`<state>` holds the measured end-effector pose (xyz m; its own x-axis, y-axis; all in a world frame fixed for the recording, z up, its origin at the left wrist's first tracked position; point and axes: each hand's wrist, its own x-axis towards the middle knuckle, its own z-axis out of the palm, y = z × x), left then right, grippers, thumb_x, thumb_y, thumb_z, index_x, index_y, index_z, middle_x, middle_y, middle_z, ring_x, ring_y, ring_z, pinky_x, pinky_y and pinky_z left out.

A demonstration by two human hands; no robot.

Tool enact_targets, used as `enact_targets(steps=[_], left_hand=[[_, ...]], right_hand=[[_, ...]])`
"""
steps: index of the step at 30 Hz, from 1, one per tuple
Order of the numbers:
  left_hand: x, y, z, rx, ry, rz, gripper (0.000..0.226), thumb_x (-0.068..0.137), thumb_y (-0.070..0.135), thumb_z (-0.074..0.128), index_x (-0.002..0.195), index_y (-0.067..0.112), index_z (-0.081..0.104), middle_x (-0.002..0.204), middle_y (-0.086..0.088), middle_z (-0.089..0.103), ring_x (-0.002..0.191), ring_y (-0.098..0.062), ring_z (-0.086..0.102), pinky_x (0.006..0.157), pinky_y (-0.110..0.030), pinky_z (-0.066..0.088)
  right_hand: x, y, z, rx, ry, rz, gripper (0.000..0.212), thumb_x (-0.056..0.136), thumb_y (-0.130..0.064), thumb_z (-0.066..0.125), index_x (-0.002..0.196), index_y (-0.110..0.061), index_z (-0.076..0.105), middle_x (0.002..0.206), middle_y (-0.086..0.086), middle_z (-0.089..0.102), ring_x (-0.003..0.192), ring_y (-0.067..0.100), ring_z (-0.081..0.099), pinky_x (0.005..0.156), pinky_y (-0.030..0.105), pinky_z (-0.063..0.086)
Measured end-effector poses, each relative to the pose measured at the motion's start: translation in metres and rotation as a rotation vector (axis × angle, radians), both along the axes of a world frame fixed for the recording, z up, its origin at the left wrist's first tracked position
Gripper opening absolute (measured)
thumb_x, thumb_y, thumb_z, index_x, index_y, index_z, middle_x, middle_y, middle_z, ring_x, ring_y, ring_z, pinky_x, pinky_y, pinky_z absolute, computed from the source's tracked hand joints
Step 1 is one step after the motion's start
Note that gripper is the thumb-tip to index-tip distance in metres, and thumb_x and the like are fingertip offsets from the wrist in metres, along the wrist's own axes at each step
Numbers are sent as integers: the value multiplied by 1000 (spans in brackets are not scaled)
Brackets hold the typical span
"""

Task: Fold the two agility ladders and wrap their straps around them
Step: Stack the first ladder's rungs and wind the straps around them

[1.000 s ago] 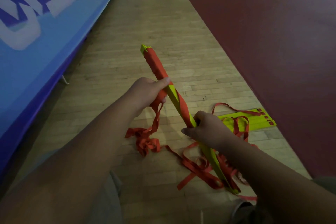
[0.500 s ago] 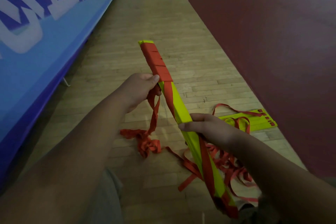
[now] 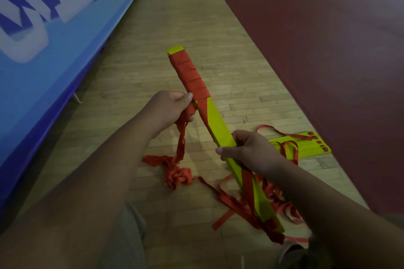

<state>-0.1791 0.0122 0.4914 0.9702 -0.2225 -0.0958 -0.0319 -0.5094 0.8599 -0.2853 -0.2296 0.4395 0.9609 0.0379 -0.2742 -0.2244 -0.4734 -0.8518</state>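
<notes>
A folded agility ladder (image 3: 218, 123), a stack of yellow-green rungs, slants from upper left to lower right above the floor. Red strap turns (image 3: 192, 76) cover its far end. My right hand (image 3: 249, 150) grips the stack at its middle. My left hand (image 3: 170, 111) grips the red strap (image 3: 181, 137) just left of the wrapped part; the loose strap hangs down into a heap (image 3: 175, 170) on the floor. The second folded ladder (image 3: 306, 144) lies flat on the floor to the right, its red straps loose over it.
Wooden floor boards (image 3: 164, 39) run ahead. A blue banner wall (image 3: 43, 39) lines the left side, with a metal foot (image 3: 77, 98) at its base. A dark red mat (image 3: 317, 50) covers the floor to the right. More tangled red straps (image 3: 251, 205) lie under the held ladder.
The held ladder has turned about its length, now showing its flat yellow face. My left hand drew the strap round the stack, and my right hand shifted its grip at the middle.
</notes>
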Motion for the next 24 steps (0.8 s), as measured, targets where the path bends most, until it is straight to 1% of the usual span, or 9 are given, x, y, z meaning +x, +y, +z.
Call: enact_targets(steps=[3, 6, 8, 11, 13, 15, 19, 22, 24], left_hand=[[-1, 0, 0, -2, 26, -9, 41, 113, 43, 55, 98, 17, 83, 84, -4, 83, 91, -26, 81, 87, -41, 61], [-1, -1, 1, -19, 86, -11, 39, 113, 41, 56, 102, 15, 83, 86, -8, 83, 84, -18, 82, 79, -36, 59], [-3, -3, 1, -35, 111, -25, 41, 112, 44, 57, 100, 14, 83, 86, -8, 83, 81, -17, 81, 82, -38, 60], [-7, -8, 2, -38, 140, -22, 54, 106, 60, 59, 97, 14, 84, 86, -8, 84, 86, -19, 82, 86, -40, 62], [-10, -13, 0, 17, 147, 22, 63, 99, 73, 59, 95, 16, 85, 82, -4, 83, 83, -16, 82, 84, -37, 61], [-13, -19, -4, 102, 121, 64, 70, 92, 83, 60, 89, 17, 85, 76, 0, 82, 80, -14, 81, 88, -40, 63], [-14, -24, -7, 100, 134, 75, 61, 91, 74, 68, 84, 15, 86, 74, 0, 82, 78, -16, 81, 96, -48, 64], [-10, -22, -4, 12, 171, 47, 54, 91, 67, 73, 90, 15, 86, 78, -6, 83, 82, -21, 82, 98, -49, 63], [-7, -18, -3, -38, 181, 41, 52, 92, 65, 74, 95, 14, 86, 83, -9, 83, 87, -25, 83, 97, -48, 62]], right_hand=[[1, 1, -4, -78, -20, -22, 24, 89, -44, 90, 95, -25, 77, 87, -7, 83, 79, 12, 76, 75, 33, 56], [2, 1, -12, -157, -47, -65, 28, 85, -47, 93, 91, -28, 74, 85, -4, 80, 77, 13, 76, 69, 32, 57], [3, 1, -14, -198, -66, -77, 30, 84, -49, 93, 92, -30, 72, 84, -4, 78, 74, 12, 76, 68, 34, 60], [1, 1, -19, -315, -129, -45, 32, 86, -51, 90, 94, -32, 67, 83, -7, 74, 74, 14, 73, 70, 40, 61], [-1, 2, -22, -375, -176, -16, 33, 87, -52, 87, 92, -32, 61, 79, -8, 71, 72, 13, 69, 68, 40, 59], [-3, 6, -25, -416, -217, 6, 37, 88, -50, 85, 86, -31, 54, 74, -7, 67, 70, 14, 65, 65, 40, 56], [-5, 12, -26, -461, -218, 35, 41, 88, -46, 84, 82, -25, 49, 73, -5, 63, 70, 19, 62, 63, 41, 53], [-4, 12, -22, -416, -160, 32, 38, 88, -49, 85, 87, -27, 54, 80, -4, 66, 73, 18, 65, 67, 43, 58], [-1, 10, -20, -341, -102, 45, 34, 90, -52, 84, 94, -30, 58, 87, -5, 68, 78, 16, 67, 67, 39, 56]])
